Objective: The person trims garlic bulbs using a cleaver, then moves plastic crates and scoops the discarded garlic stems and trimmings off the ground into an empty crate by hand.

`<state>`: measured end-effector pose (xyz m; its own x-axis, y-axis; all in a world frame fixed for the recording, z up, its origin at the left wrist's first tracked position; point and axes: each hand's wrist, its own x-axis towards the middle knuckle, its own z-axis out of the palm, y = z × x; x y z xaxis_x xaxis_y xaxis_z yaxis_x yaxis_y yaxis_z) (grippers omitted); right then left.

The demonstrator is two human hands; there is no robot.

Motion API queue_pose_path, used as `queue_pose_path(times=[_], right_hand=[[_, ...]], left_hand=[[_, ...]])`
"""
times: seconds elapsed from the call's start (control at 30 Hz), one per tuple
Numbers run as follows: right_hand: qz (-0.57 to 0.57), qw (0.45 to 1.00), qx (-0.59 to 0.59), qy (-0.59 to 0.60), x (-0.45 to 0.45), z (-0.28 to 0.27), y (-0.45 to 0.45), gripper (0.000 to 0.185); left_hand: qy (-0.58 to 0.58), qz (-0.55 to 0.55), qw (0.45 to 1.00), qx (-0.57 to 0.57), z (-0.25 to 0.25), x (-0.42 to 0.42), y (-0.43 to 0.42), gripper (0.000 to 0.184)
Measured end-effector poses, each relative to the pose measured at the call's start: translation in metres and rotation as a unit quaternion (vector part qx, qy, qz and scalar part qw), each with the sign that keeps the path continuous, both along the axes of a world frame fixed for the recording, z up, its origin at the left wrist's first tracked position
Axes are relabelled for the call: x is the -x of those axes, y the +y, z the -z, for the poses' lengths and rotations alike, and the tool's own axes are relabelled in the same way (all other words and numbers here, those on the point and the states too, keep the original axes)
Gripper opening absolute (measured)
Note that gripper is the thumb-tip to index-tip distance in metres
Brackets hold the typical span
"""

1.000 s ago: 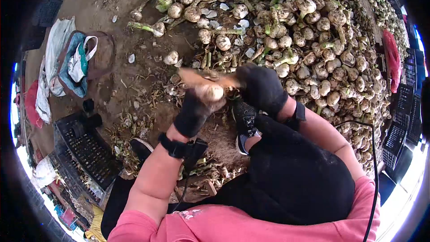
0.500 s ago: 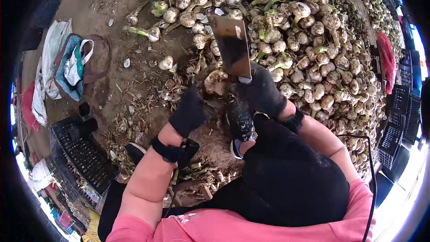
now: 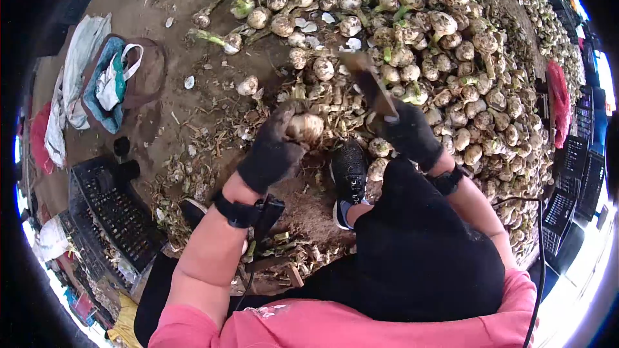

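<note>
My left hand (image 3: 274, 148), in a dark glove, is closed around a pale, dirt-marked bulb (image 3: 305, 128) near the middle of the view. To its right, my right hand (image 3: 411, 134), also gloved, grips the handle of a wide-bladed knife (image 3: 374, 89). The blade points up and to the left, blurred at its tip, and is apart from the bulb. Beyond both hands, a large heap of bulbs (image 3: 474, 84) with stalks spreads over the ground. One loose bulb (image 3: 247, 86) lies up and left of my left hand.
Black crates (image 3: 116, 212) stand at the lower left, and more crates (image 3: 567, 187) at the right edge. Bags (image 3: 113, 84) lie at the upper left, a red net sack (image 3: 558, 103) at the right. My shoe (image 3: 349, 171) is below the hands, among peelings (image 3: 200, 174).
The knife was blurred at the bulb, then upright beside it. Now it is tilted, and my right hand has moved right, away from the bulb in my left hand.
</note>
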<state>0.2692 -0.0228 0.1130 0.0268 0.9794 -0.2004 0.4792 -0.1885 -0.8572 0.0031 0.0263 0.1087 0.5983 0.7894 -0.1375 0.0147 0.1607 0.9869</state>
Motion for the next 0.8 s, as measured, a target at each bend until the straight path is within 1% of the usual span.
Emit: queue_pose_path(times=[0.03,0.07,0.1,0.13,0.17,0.2,0.27,0.3,0.33,0.37,0.4,0.43,0.47,0.5,0.57,0.6,0.63,0.7,0.73,0.77,0.8], right_hand=[[-0.017,0.997,-0.045,0.053,0.007,-0.015,0.002,0.022],[0.057,0.982,0.074,0.165,0.026,-0.044,0.007,0.025],[-0.011,0.985,-0.021,0.169,0.028,-0.024,0.007,0.026],[-0.042,0.982,-0.070,0.172,0.027,-0.016,0.006,0.026],[-0.073,0.975,-0.118,0.175,0.026,-0.007,0.005,0.026],[-0.093,0.983,-0.102,0.125,0.024,-0.012,0.004,0.027],[-0.003,0.991,-0.012,0.131,0.020,-0.034,-0.007,0.026],[0.047,0.981,-0.043,0.186,0.007,-0.033,-0.010,0.020],[0.142,0.985,-0.020,0.090,-0.020,-0.053,-0.014,0.018],[0.234,0.972,0.018,0.007,-0.046,-0.073,-0.017,0.018],[0.275,0.957,-0.026,-0.092,-0.092,-0.079,-0.032,0.021],[0.321,0.925,-0.060,-0.193,-0.138,-0.084,-0.046,0.024],[0.331,0.896,-0.132,-0.266,-0.209,-0.079,-0.071,0.029],[0.329,0.898,-0.188,-0.224,-0.260,-0.086,-0.096,0.030],[0.325,0.895,-0.245,-0.182,-0.265,-0.093,-0.099,0.033],[0.358,0.873,-0.307,-0.124,-0.223,-0.093,-0.080,0.025],[0.367,0.870,-0.301,-0.131,-0.202,-0.084,-0.071,0.022],[0.346,0.897,-0.180,-0.207,-0.175,-0.048,-0.065,0.019],[0.314,0.912,-0.128,-0.229,-0.162,-0.027,-0.059,0.019],[0.230,0.940,-0.107,-0.227,-0.087,-0.048,-0.023,0.024],[0.220,0.973,-0.051,-0.042,-0.055,-0.043,-0.012,0.021]], left_hand=[[0.102,-0.003,0.992,-0.077,-0.005,-0.006,-0.001,0.051],[0.108,0.010,0.994,0.023,0.035,-0.010,-0.002,0.060],[0.015,-0.011,0.999,0.041,0.033,-0.027,-0.012,0.062],[-0.079,-0.026,0.995,0.058,0.031,-0.043,-0.023,0.065],[-0.076,-0.027,0.995,0.056,0.018,-0.045,-0.025,0.065],[-0.062,0.019,0.998,0.012,-0.003,-0.047,-0.024,0.060],[-0.048,0.062,0.996,-0.032,-0.007,-0.040,-0.013,0.055],[0.005,0.019,1.000,0.014,0.010,-0.025,0.000,0.051],[0.059,-0.022,0.996,0.062,0.028,-0.008,0.012,0.047],[0.103,-0.104,0.986,0.080,0.045,0.008,0.023,0.045],[0.228,-0.118,0.967,-0.004,0.076,0.031,0.038,0.044],[0.355,-0.130,0.923,-0.074,0.106,0.054,0.053,0.043],[0.447,-0.094,0.876,-0.158,0.128,0.064,0.067,0.042],[0.533,-0.064,0.809,-0.239,0.150,0.075,0.080,0.042],[0.513,-0.114,0.843,-0.117,0.163,0.073,0.099,0.045],[0.499,-0.137,0.854,-0.054,0.169,0.070,0.105,0.047],[0.482,-0.157,0.862,0.009,0.176,0.068,0.108,0.049],[0.457,-0.172,0.867,-0.101,0.214,0.075,0.108,0.071],[0.454,-0.167,0.869,-0.102,0.195,0.064,0.104,0.071],[0.330,-0.133,0.920,-0.164,0.157,0.050,0.093,0.066],[0.198,-0.097,0.950,-0.219,0.130,0.036,0.080,0.061]])
